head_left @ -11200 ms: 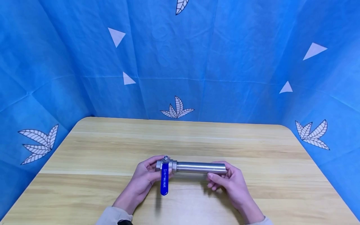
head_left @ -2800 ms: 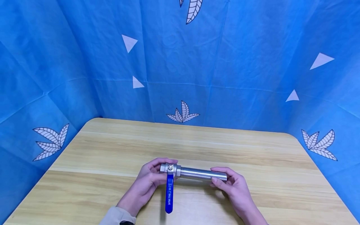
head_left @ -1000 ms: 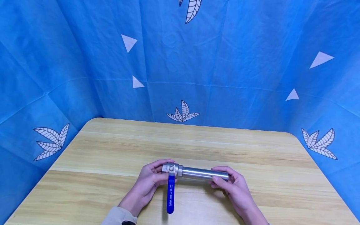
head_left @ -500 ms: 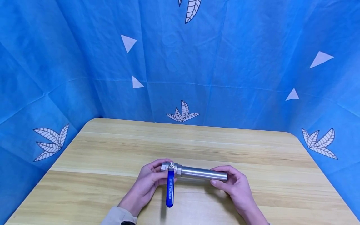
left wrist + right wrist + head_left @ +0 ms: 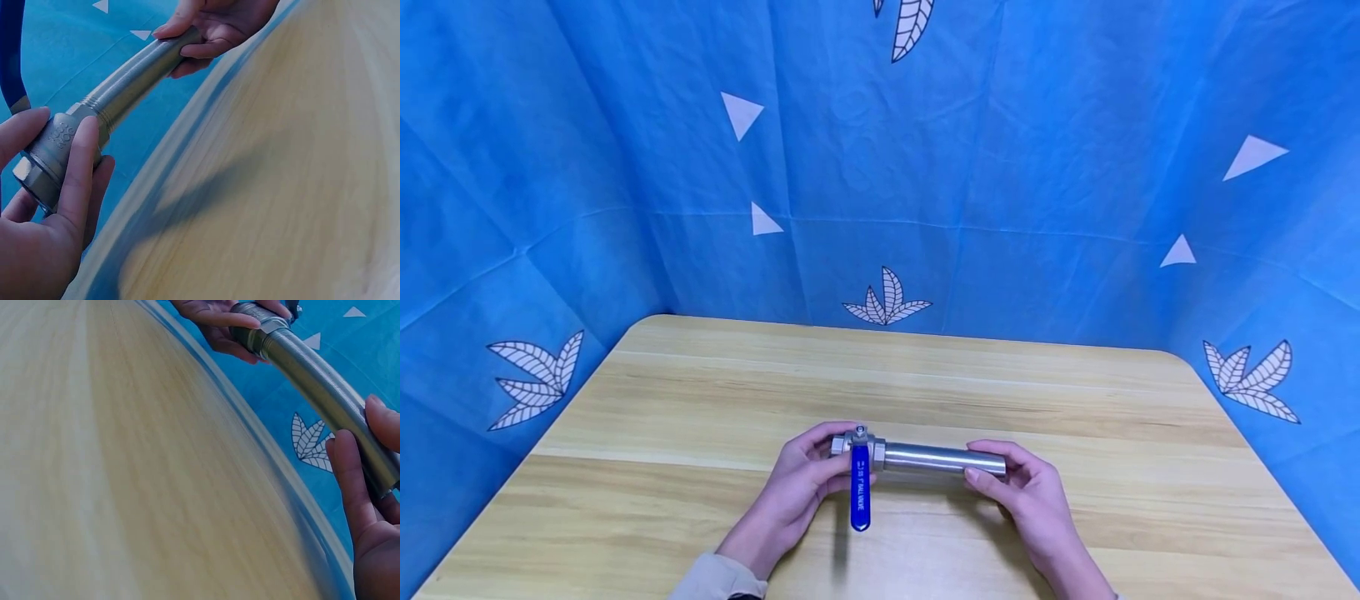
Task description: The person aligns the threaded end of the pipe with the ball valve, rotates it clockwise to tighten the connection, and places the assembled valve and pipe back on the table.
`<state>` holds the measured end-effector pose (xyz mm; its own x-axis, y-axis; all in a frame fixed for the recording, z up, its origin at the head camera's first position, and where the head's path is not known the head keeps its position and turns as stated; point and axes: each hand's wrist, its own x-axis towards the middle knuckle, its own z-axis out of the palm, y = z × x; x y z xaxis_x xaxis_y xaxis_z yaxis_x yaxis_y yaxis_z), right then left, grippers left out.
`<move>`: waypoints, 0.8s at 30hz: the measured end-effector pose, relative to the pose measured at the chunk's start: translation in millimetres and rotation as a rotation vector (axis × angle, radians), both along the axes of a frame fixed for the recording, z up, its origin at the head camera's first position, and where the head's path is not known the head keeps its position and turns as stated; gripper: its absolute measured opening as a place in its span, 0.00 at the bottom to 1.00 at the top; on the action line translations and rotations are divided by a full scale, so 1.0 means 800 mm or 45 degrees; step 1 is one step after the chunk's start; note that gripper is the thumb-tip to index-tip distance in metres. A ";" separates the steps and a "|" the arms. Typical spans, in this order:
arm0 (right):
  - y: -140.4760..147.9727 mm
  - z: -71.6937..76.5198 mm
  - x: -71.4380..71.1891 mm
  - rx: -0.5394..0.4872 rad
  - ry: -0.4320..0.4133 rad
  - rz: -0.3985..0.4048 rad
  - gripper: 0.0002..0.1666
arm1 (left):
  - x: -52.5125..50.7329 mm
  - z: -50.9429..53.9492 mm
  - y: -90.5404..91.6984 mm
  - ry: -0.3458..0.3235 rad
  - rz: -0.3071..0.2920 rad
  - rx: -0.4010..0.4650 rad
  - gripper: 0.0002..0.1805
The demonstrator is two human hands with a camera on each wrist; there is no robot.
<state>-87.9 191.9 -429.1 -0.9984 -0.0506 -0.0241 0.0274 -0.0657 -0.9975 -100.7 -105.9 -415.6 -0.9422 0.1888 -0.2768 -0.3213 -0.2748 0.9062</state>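
Note:
A steel ball valve (image 5: 878, 451) with a blue lever (image 5: 861, 492) is joined to a steel pipe (image 5: 928, 457), held above the table. My left hand (image 5: 790, 492) grips the valve body, thumb in front and fingers behind; the lever points toward me. My right hand (image 5: 1037, 500) pinches the pipe's far right end between thumb and fingers. In the left wrist view, threads show where the pipe (image 5: 134, 75) enters the valve (image 5: 56, 147). The right wrist view shows the pipe (image 5: 319, 378) between the thumb and fingers of my right hand (image 5: 381, 550).
A light wooden table (image 5: 700, 383) lies beneath both hands, with their shadows on it. Blue cloth (image 5: 865, 150) printed with white triangles and leaf shapes stands behind the table and along both sides.
Over the last second the valve has rolled about the pipe's axis, its lever end rising nearer the valve in view. My right thumb has shifted slightly on the pipe. Both hands keep their hold.

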 end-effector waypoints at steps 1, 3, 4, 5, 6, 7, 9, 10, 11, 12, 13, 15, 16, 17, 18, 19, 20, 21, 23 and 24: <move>0.000 0.000 0.000 0.002 -0.009 -0.003 0.23 | 0.000 0.000 0.000 -0.002 -0.001 0.000 0.30; -0.001 0.000 -0.001 0.009 -0.026 -0.010 0.24 | 0.000 0.000 0.000 -0.001 -0.006 0.001 0.31; -0.001 0.000 -0.001 0.011 -0.033 -0.013 0.24 | 0.000 0.000 0.000 -0.002 -0.010 0.004 0.31; -0.002 -0.001 -0.001 0.013 -0.039 -0.016 0.24 | 0.000 -0.001 0.000 -0.003 -0.015 0.008 0.32; -0.002 -0.001 -0.001 0.015 -0.043 -0.020 0.25 | 0.000 -0.001 0.000 -0.006 -0.019 0.014 0.33; -0.002 -0.001 -0.001 0.016 -0.047 -0.024 0.25 | 0.000 -0.001 -0.001 -0.009 -0.022 0.016 0.33; -0.002 -0.001 -0.001 0.012 -0.055 -0.030 0.26 | 0.000 -0.001 -0.001 -0.008 -0.028 -0.001 0.36; -0.002 -0.001 -0.001 0.010 -0.057 -0.033 0.26 | 0.000 -0.001 -0.001 -0.003 -0.031 -0.015 0.37; -0.002 -0.001 -0.001 0.010 -0.059 -0.035 0.25 | 0.000 -0.001 -0.002 0.005 -0.032 -0.032 0.38; -0.002 -0.001 -0.001 0.009 -0.062 -0.037 0.25 | 0.000 -0.001 -0.002 0.011 -0.033 -0.047 0.39; -0.002 0.000 -0.001 0.007 -0.065 -0.037 0.25 | 0.001 -0.001 -0.003 0.021 -0.033 -0.064 0.40; -0.002 0.000 -0.001 0.006 -0.068 -0.038 0.25 | 0.000 -0.002 -0.004 0.051 -0.030 -0.096 0.41; -0.002 0.000 -0.001 0.006 -0.068 -0.037 0.25 | 0.000 -0.002 -0.005 0.064 -0.027 -0.107 0.41; -0.002 0.000 -0.001 0.005 -0.068 -0.035 0.25 | 0.000 -0.002 -0.006 0.073 -0.026 -0.115 0.40; -0.002 0.000 -0.001 0.004 -0.068 -0.034 0.24 | 0.000 -0.002 -0.006 0.080 -0.024 -0.120 0.40; -0.002 0.000 -0.001 0.002 -0.068 -0.033 0.24 | 0.000 -0.002 -0.007 0.087 -0.023 -0.128 0.40; -0.002 0.000 -0.001 0.001 -0.067 -0.032 0.24 | 0.000 -0.002 -0.007 0.092 -0.023 -0.134 0.39; -0.002 0.000 0.000 0.000 -0.066 -0.031 0.24 | -0.001 -0.002 -0.007 0.094 -0.024 -0.137 0.39; -0.002 0.000 0.000 -0.001 -0.061 -0.030 0.24 | -0.001 -0.002 -0.007 0.092 -0.026 -0.141 0.38; -0.002 0.000 0.000 -0.001 -0.059 -0.030 0.23 | -0.001 -0.003 -0.007 0.089 -0.025 -0.143 0.37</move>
